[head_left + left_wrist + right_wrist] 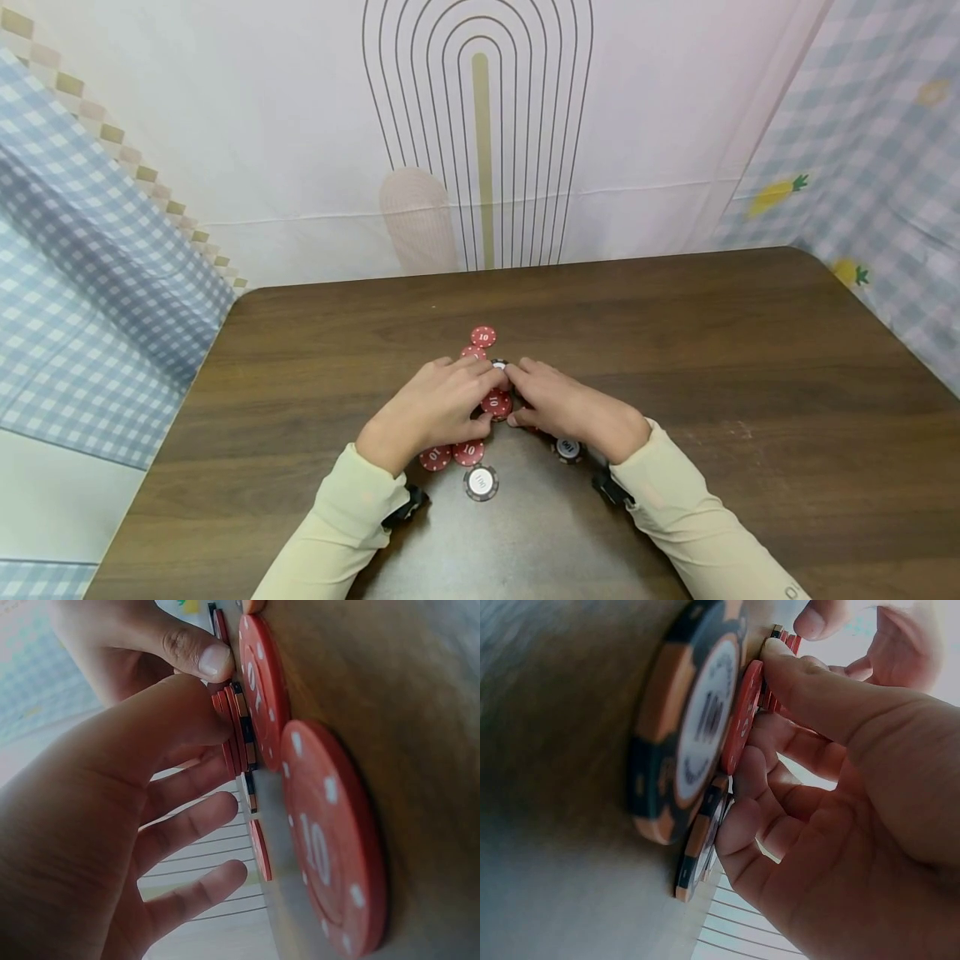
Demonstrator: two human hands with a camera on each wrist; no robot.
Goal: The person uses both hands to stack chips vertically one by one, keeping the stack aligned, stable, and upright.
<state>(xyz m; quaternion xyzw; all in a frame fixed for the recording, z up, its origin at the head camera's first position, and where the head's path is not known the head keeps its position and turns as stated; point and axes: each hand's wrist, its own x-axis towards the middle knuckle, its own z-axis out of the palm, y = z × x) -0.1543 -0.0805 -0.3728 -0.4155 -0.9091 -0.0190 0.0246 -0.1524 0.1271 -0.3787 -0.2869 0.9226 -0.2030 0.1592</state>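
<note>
A short stack of poker chips, red with a 10 on top, stands between both hands. My left hand holds its left side between thumb and index finger, with the other fingers spread in the left wrist view. From the right, my right hand grips the stack with thumb and fingers. In the left wrist view a black-edged chip shows under the red ones. Two red chips lie flat by the left palm. Under the right hand lie a red chip and black-and-orange chips.
Nearer me on the brown wooden table lies a black chip marked 100. Beyond the hands are red chips and a partly hidden black chip. A patterned cloth hangs behind the table.
</note>
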